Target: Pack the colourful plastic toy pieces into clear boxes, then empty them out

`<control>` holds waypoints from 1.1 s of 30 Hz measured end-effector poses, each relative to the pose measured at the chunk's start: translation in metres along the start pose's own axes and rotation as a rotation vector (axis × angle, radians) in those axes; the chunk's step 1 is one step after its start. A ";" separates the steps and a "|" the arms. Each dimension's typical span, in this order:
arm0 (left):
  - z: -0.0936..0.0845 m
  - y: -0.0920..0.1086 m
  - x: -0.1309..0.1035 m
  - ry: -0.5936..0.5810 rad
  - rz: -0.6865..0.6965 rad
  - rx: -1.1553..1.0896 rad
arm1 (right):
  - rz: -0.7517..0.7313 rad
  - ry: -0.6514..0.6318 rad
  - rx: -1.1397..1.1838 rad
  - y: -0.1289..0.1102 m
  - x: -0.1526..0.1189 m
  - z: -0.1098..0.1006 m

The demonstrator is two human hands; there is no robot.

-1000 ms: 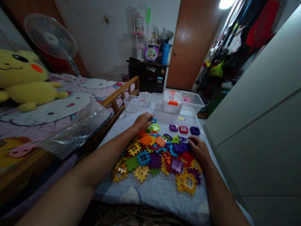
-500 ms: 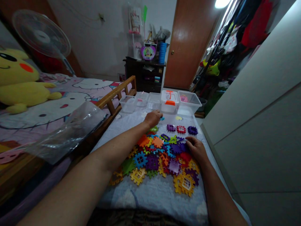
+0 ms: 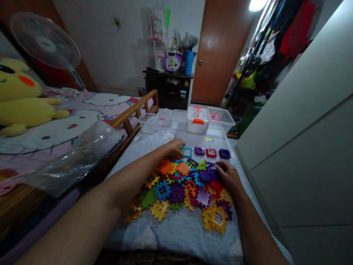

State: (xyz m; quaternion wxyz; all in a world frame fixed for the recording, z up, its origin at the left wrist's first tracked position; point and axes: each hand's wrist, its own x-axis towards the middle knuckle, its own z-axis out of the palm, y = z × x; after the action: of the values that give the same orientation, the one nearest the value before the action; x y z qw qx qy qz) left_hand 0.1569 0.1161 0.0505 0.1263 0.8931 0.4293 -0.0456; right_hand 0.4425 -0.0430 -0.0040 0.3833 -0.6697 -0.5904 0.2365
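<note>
Colourful notched plastic pieces lie in a pile on a light blue cloth (image 3: 154,235). Behind the pile is a row: a light blue square piece (image 3: 188,152), a purple one (image 3: 199,151), a red one (image 3: 211,153) and a dark purple one (image 3: 225,154). My left hand (image 3: 176,147) is at the left side of the light blue piece, its fingers apart. At the pile's right edge rests my right hand (image 3: 226,172), fingers bent near purple pieces; whether it grips one is unclear.
Clear plastic boxes (image 3: 220,118) line the far end of the cloth, one lidded with orange latches (image 3: 198,121). To the left are a wooden rail (image 3: 129,115), a plastic bag (image 3: 82,158) and a yellow plush toy (image 3: 24,95). A pale cabinet (image 3: 298,147) stands right.
The light blue piece now lies flat in the row, left of the purple one. My left hand has drawn back from it toward me and left. My right hand has hardly moved.
</note>
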 end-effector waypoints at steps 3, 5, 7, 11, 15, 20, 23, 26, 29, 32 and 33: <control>0.004 0.007 0.003 -0.001 0.021 0.027 | -0.008 -0.004 -0.002 0.001 0.000 0.001; 0.006 0.013 0.005 0.032 0.058 0.042 | -0.008 -0.002 0.000 0.001 -0.001 0.001; 0.006 0.019 0.004 0.065 0.098 0.067 | -0.001 -0.002 0.001 0.001 -0.001 0.001; 0.002 0.024 0.003 0.070 0.098 0.141 | -0.006 -0.003 -0.010 0.000 0.000 0.001; -0.001 0.021 0.007 0.107 0.043 0.150 | -0.013 -0.006 -0.027 -0.003 -0.001 0.000; 0.006 0.017 0.015 0.074 0.069 0.109 | -0.038 -0.003 -0.062 -0.009 -0.003 -0.001; 0.009 0.016 0.016 0.058 0.081 0.083 | -0.052 -0.005 -0.083 -0.011 -0.003 -0.001; 0.009 0.013 0.012 0.048 0.066 0.061 | -0.060 -0.019 -0.095 -0.011 -0.003 -0.002; 0.006 0.008 0.004 0.038 0.039 0.038 | -0.065 -0.026 -0.097 -0.010 -0.002 -0.002; 0.002 0.004 -0.007 0.012 0.036 0.048 | -0.071 -0.024 -0.103 -0.009 -0.002 -0.001; 0.001 0.004 -0.010 0.002 0.040 0.055 | -0.072 -0.023 -0.107 -0.008 -0.002 -0.001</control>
State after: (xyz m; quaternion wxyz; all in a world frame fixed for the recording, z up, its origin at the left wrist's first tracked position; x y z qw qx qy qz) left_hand 0.1540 0.1058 0.0520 0.1022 0.9047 0.4101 -0.0540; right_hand 0.4376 -0.0449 0.0028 0.3481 -0.6650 -0.6302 0.1984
